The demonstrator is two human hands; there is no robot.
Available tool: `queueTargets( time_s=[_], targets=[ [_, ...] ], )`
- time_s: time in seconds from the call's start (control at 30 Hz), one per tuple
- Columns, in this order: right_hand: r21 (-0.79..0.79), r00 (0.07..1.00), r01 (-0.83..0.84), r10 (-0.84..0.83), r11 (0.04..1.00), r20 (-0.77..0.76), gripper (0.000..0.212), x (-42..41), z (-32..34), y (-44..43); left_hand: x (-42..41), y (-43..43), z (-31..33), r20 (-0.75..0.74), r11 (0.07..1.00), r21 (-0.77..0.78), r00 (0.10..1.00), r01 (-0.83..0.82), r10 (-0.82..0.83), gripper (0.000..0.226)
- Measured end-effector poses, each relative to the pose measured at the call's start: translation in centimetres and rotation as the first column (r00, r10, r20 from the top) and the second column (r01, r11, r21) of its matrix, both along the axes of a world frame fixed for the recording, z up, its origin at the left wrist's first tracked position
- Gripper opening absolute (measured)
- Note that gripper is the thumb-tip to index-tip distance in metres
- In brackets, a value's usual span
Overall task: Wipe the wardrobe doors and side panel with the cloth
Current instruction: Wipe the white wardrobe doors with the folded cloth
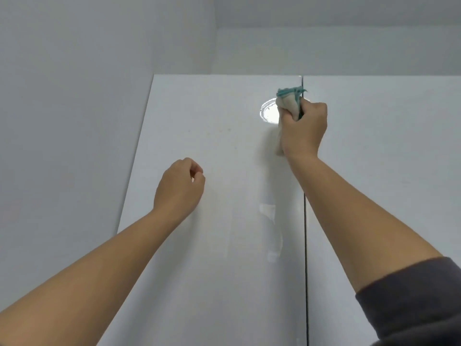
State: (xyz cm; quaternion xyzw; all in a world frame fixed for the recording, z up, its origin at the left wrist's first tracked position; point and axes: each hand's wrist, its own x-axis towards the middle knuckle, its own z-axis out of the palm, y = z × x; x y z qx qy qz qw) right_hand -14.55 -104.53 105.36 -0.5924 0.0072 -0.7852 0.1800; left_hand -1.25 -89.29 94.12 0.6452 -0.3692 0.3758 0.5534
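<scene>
A glossy white wardrobe fills the view, with a left door (219, 221) and a right door (386, 158) split by a dark vertical gap. My right hand (303, 128) grips a bunched cream cloth with a teal edge (289, 98) and holds it against the top of the left door, right beside the gap. My left hand (180, 186) hovers lower down in front of the left door, fingers loosely curled, holding nothing. The side panel is not in view.
A grey wall (74, 108) stands to the left of the wardrobe, and the ceiling (324, 11) is above. A round light reflection (268, 113) shines on the left door beside the cloth. Faint specks mark the door's upper middle.
</scene>
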Motion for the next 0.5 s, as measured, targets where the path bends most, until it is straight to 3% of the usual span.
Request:
queueTargets(
  time_s=[0.07, 0.23, 0.4, 0.5],
  targets=[
    [-0.058, 0.991, 0.127, -0.129, 0.990, -0.034, 0.008, 0.2, 2.7, -1.0, 1.1, -0.1, 1.3, 0.048, 0.999, 0.015, 0.998, -0.049, 0.048, 0.014],
    [-0.026, 0.956, 0.289, -0.290, 0.957, -0.037, 0.019, 0.1, 7.7, -3.5, 3.8, -0.2, 3.4, 0.228, 0.973, 0.072, 0.953, -0.221, 0.200, 0.010],
    [0.117, 0.976, 0.215, -0.217, 0.970, -0.001, 0.025, 1.2, 9.7, -5.1, 6.6, 0.9, 6.0, 0.365, 0.920, -0.009, 0.855, -0.393, 0.369, 0.012],
    [-0.094, 0.836, 0.534, -0.542, 0.840, -0.091, 0.033, 1.6, 9.1, -5.5, 8.1, 1.6, 7.2, 0.507, 0.847, -0.081, 0.710, -0.526, 0.489, 0.009]
  ],
)
